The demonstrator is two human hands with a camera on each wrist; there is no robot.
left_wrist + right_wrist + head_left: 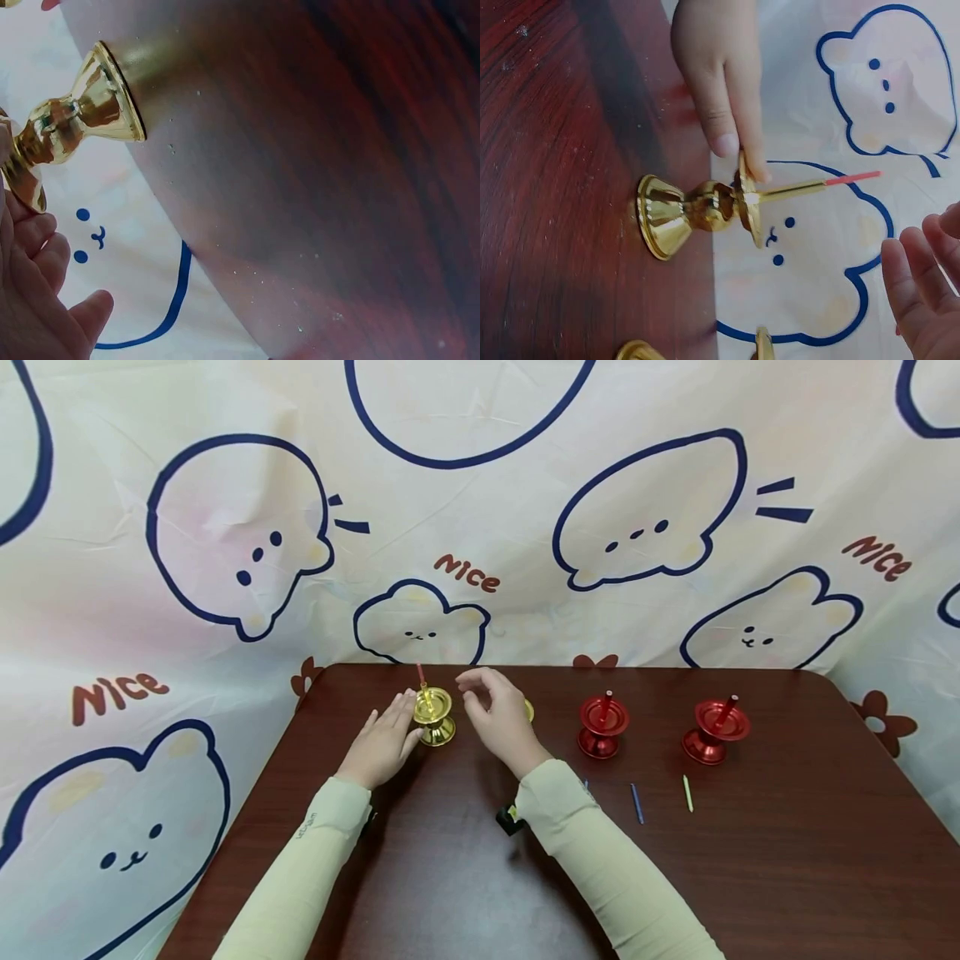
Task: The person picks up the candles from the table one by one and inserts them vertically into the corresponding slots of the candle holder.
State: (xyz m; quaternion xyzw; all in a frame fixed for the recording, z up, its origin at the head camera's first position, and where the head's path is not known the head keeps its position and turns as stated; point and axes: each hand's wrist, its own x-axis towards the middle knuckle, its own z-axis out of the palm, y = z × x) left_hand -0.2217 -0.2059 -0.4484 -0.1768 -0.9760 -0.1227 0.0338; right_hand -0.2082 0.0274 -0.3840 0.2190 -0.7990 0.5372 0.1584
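A gold candle holder (437,732) stands upright at the left of the table. A thin pinkish-red candle (853,178) rises from its central tube, leaning slightly in the head view. My left hand (381,742) touches the rim of its dish with fingers extended, as the right wrist view (718,82) also shows. To the holder's right, my right hand (495,714) is raised with loosely bent fingers, apart from the candle and holding nothing. Behind that hand, a second gold candle holder (529,710) is mostly hidden; its dish edge (764,346) shows in the right wrist view.
Two red candle holders (602,727) (712,732), each with an upright red tube, stand farther right. In front lie a blue candle (637,803) and a yellow-green candle (687,793); another blue piece (587,783) is partly behind the right sleeve. A printed cloth backdrop (517,527) borders the table.
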